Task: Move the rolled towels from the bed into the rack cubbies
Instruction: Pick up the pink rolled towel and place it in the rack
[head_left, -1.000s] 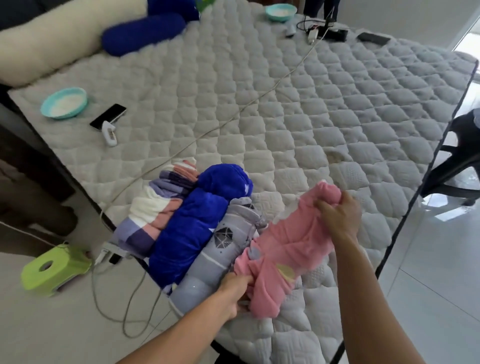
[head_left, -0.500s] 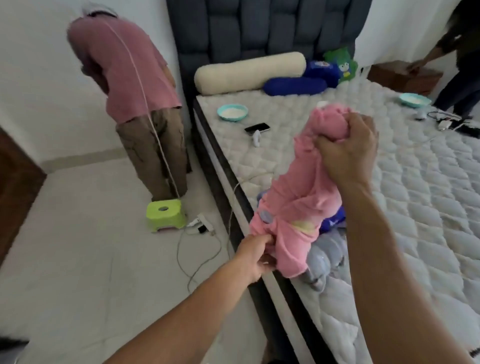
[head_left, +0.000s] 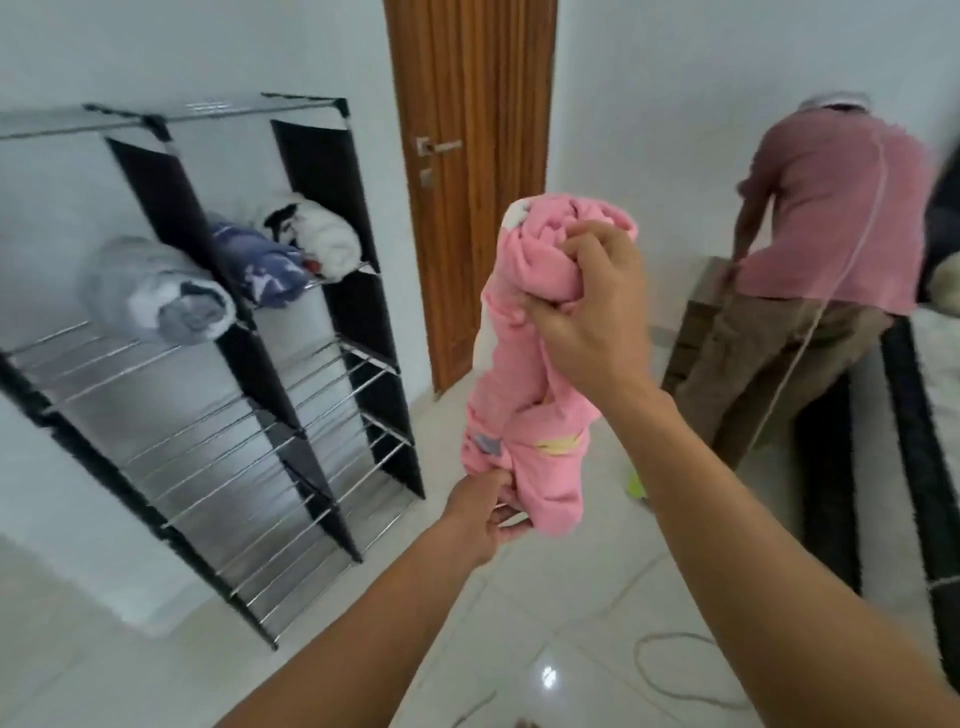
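Head view: both hands hold the rolled pink towel (head_left: 540, 364) upright in mid-air, right hand (head_left: 587, 306) clenched around its top, left hand (head_left: 485, 512) pinching its bottom end. Left of it stands the black rack (head_left: 244, 364) with 3 rolled towels on its upper shelves: grey (head_left: 156, 291), blue patterned (head_left: 254, 267), white (head_left: 317, 236). A wooden door (head_left: 472, 156), a bending person (head_left: 826, 249) and white floor tiles (head_left: 519, 649) lie beyond.

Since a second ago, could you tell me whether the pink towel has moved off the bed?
Yes. The pink towel, held at its ends by the right hand and left hand, has left the bed and now hangs over the floor, near the rack.
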